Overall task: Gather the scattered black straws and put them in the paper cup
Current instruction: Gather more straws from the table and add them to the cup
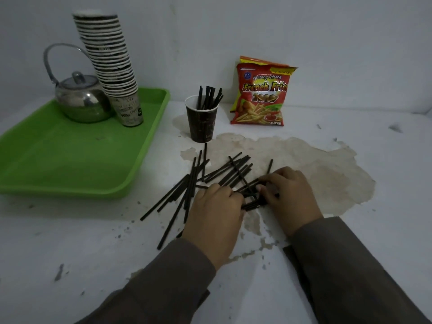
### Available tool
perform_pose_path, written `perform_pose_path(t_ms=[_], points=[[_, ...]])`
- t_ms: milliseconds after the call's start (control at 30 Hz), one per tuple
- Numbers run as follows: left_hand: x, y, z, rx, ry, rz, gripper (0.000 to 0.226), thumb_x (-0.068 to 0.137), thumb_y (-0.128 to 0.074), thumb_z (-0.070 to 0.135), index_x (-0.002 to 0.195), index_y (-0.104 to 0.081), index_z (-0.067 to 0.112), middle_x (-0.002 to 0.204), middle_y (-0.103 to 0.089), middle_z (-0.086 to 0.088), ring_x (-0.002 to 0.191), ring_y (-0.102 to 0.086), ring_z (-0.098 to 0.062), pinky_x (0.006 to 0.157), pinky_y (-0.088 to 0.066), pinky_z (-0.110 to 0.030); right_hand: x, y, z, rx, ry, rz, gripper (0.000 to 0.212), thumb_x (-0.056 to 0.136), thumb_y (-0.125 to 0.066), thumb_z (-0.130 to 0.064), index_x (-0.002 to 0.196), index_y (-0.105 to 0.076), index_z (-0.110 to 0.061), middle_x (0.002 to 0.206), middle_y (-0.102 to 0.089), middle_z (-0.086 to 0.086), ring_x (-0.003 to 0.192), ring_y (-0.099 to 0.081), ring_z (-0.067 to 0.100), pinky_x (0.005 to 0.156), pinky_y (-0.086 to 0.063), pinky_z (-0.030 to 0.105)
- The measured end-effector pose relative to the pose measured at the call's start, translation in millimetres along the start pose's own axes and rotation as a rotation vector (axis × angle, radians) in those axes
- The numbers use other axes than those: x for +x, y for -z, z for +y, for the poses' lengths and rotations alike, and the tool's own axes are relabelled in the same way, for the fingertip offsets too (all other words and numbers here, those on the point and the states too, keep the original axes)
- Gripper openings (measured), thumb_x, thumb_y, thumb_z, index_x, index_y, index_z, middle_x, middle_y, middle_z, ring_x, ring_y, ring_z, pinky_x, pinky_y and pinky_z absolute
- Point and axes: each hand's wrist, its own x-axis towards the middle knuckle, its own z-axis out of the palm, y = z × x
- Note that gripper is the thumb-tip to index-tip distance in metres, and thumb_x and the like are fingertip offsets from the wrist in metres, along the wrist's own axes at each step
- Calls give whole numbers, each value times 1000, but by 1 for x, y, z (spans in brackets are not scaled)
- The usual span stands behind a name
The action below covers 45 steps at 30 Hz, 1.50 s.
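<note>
So, both hands down in the pile of black straws (211,177).

Left hand (216,212) palm-down, fingers curled loosely over a few straws near the middle of the heap; right hand (289,192) just beside it, fingertips bent in and pinching at a small bunch. Can't tell how firm either grip is. Rest of the straws scattered flat on the white table (70,242). Paper cup (201,123) upright behind the pile, already holding several straws, snack bag (259,94) to its right.

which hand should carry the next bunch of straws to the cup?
Probably right hand: its fingers already pinch straws, with an open path to the paper cup. Left hand rests flat.
</note>
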Motion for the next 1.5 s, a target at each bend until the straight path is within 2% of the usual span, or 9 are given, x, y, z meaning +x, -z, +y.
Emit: perform_pose_path(t_ms=[300,433,567,733,900,1033,1133,1333,1500], points=[[-5,7,-9,-40,38,32,12,88,-55,27,96,-64,26,99,-63,6,100,-47,-14,81,-24,-28,0,8,-2,123,-85,-50,14,83,-60,-13,94,-69,-15,91,-63,6,80,-48,14,72,-35,21],[-4,13,-18,-89,41,48,7,83,-63,22,86,-69,23,88,-67,3,87,-51,-15,79,-33,-30,-1,11,-2,225,-161,-45,19,84,-58,-7,95,-67,-19,88,-63,1,66,-48,3,55,-37,8],[-1,20,-27,-116,34,69,7,83,-63,17,85,-69,19,85,-68,0,81,-49,-13,74,-34,-27,-2,15,-4,262,-179,3,27,87,-53,-9,110,-65,-18,105,-66,4,82,-50,5,70,-35,6],[3,34,-34,-174,73,193,8,82,-62,12,85,-68,16,78,-64,2,76,-50,-13,67,-33,-25,-4,20,-9,273,-99,-32,17,84,-57,-10,95,-67,-19,86,-59,-2,67,-47,0,56,-35,3],[6,47,-41,-372,181,318,8,79,-66,11,81,-67,19,70,-60,11,68,-55,0,63,-39,-7,-8,17,-21,208,110,-113,10,82,-60,-13,88,-68,-16,75,-50,-8,64,-42,0,67,-32,-2],[8,49,-43,-575,254,333,18,80,-65,12,75,-61,28,71,-61,12,67,-56,2,62,-43,-5,-14,12,-31,150,222,-171,11,80,-63,-12,89,-70,-13,83,-58,-1,78,-47,12,69,-33,11],[9,50,-43,-721,304,320,21,82,-63,12,75,-59,31,72,-61,4,67,-58,-6,59,-52,-19,-20,6,-41,100,296,-194,12,81,-63,-11,91,-70,-11,93,-67,9,89,-56,26,80,-44,36],[8,48,-46,-785,361,338,10,86,-59,15,80,-60,23,65,-63,4,57,-54,-4,49,-45,-13,-22,1,-47,54,346,-207,25,87,-57,-13,110,-66,-14,102,-66,12,96,-55,31,82,-42,39],[9,49,-44,-827,333,375,7,84,-60,11,86,-61,18,79,-68,0,71,-61,-5,64,-51,-13,-23,2,-44,59,360,-203,23,90,-53,-16,108,-67,-17,104,-63,8,98,-51,28,84,-36,34]])
